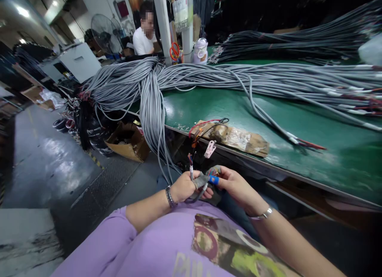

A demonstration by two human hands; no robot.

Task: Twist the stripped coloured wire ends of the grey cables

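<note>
My left hand (184, 186) is closed around a grey cable end (191, 170) that sticks up from the fist, with coloured inner wires showing at its tip. My right hand (235, 184) is closed on a small tool with a blue handle (213, 180), pressed against the cable just beside my left hand. Both hands are held over my lap, in front of the edge of the green table (313, 149). A dark loop of cable hangs under my left fingers.
A large bundle of grey cables (209, 76) lies across the table and hangs over its left edge. A taped cardboard piece (238, 138) with red and black wires sits at the table edge. A cardboard box (127, 141) stands on the floor. A person in white (143, 40) sits far back.
</note>
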